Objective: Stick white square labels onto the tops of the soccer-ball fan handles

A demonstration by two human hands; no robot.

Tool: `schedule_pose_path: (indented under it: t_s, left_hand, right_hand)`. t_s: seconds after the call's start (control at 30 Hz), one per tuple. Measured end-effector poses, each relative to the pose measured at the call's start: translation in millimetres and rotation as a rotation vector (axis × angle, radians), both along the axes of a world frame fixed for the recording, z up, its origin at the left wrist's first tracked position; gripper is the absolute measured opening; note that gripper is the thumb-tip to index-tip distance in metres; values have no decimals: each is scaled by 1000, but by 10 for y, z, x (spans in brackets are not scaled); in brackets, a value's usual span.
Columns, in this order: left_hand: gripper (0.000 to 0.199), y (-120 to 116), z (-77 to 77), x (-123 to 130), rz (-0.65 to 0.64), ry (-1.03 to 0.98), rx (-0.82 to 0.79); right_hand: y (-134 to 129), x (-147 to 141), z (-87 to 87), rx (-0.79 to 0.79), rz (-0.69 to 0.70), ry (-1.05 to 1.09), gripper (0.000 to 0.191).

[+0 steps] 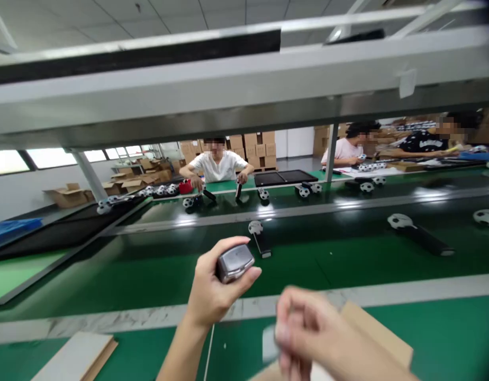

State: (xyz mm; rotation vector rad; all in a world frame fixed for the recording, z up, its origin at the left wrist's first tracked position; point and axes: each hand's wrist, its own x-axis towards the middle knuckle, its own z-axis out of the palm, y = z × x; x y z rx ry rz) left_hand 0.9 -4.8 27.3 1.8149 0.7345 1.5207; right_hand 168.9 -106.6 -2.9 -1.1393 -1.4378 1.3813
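Workshop floor, then: what fills the room?

Two long green-topped benches run across it, a conveyor belt [347,264] beyond the near one [438,338], under a grey metal shelf frame [244,90]. Windows [50,157] line the left wall, and stacked cardboard cartons [254,151] stand at the far end.

Who else is there?

Three co-workers: a person in a white T-shirt [216,166] straight ahead, a person in a pink shirt [347,151] to the right, and a person in a black printed shirt [423,143] at the far right.

And the counts on the belt?

Three football-patterned pieces [401,221] lie on the near stretch. Two show black handles, and the third is cut off at the right edge. The farther stretch holds many more, too small to count exactly.

What do the hands have?

The left hand [215,283] holds one silver object [234,263], a glossy, rounded block with a dark lower edge, up above the near bench. Its fingers [202,270] curl closely around it, with the tips on its near side.

And the right hand?

The right hand [304,333] sits at the near right, badly blurred. Its fingers [292,317] look drawn close around a small pale piece [270,344], but whether they grip it cannot be told. A brown cardboard sheet [377,333] lies just beneath that hand, and a pale board [73,360] lies at the near left.
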Motion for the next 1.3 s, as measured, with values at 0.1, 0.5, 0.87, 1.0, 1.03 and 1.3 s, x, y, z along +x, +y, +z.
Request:
schedule_pose_path:
  t_s: [0.1,0.5,0.87,1.0,1.03,1.3]
  left_hand:
    - [31,16,14,-4,-87,169,200]
    - [29,9,35,78,-321,401,486]
    - [25,6,20,92,-308,398,446]
    - [26,6,14,93,-317,392,504]
    - [26,7,15,94,-318,390,509]
    - [24,-4,45,108,-315,407,435]
  right_hand:
    - [108,82,312,0,-75,371,46]
    - [35,90,456,24,-261,324,17]
    - [31,90,455,8,-281,286,17]
    - [34,93,450,5,-257,322,16]
    - [37,93,448,5,-250,334,17]
    - [48,92,459,-3,-253,326,17]
